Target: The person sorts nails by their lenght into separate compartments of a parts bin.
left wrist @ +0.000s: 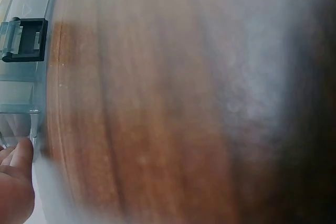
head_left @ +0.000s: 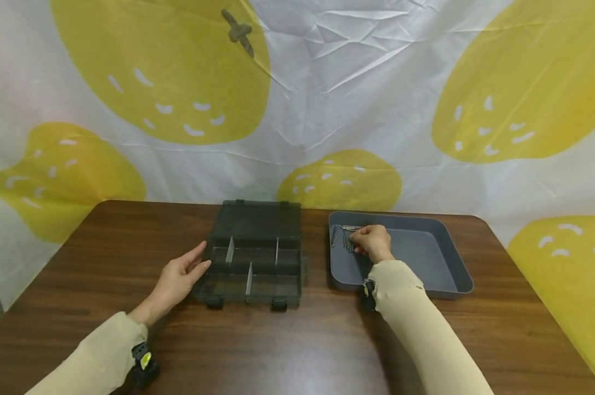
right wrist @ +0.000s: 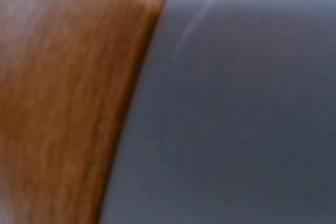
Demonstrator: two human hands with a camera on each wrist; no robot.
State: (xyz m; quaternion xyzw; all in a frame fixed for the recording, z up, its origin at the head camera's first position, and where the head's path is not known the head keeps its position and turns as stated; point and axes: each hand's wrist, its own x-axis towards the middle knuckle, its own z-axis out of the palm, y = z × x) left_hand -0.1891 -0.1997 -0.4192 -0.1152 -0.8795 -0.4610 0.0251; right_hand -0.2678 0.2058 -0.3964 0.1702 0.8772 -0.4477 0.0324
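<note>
A dark translucent organizer box (head_left: 252,258) lies open in the middle of the wooden table (head_left: 302,340), its lid folded back and its white dividers showing. My left hand (head_left: 198,260) rests against the box's left wall with straight fingers and the thumb raised. The left wrist view shows the box's front edge with a black latch (left wrist: 23,40) and part of my left hand (left wrist: 16,182). In the grey tray (head_left: 445,258), my right hand (head_left: 363,241) curls its fingers onto a small pile of metal pins (head_left: 344,236) at the far left corner.
A white cloth with yellow fruit prints hangs behind the table. The tray's right half holds nothing I can see. The right wrist view is blurred and shows only the tray wall (right wrist: 236,129) against the wooden table (right wrist: 63,103).
</note>
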